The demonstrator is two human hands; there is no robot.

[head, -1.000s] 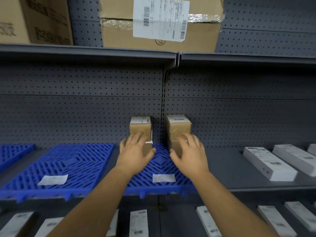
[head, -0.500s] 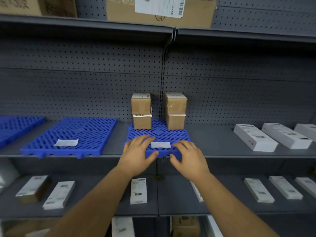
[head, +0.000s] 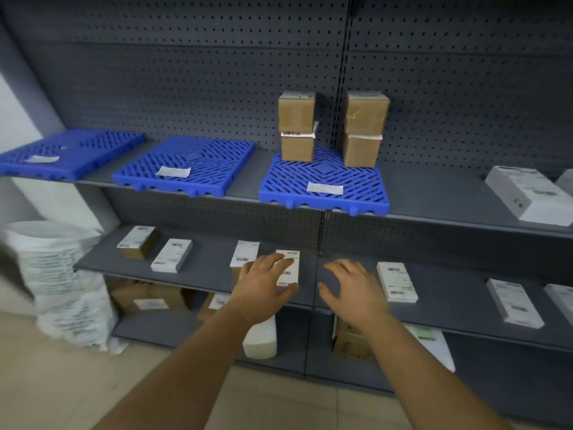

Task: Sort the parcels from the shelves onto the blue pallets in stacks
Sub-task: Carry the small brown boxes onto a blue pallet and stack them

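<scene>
Grey shelving fills the frame; both hands, left hand [head: 266, 285] and right hand [head: 352, 288], have dropped from the pallet [head: 322, 184] at centre, fingers spread and empty, toward a parcel [head: 290, 268].

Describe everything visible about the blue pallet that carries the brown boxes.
The loaded pallet is a square blue grid, seemingly moulded plastic, with diamond-pattern slats and short feet along its front edge. It lies flat on the upper shelf, front edge at the shelf lip. A white label lies near its front. Two stacks of two brown boxes stand at its back. No hand touches it.
</scene>
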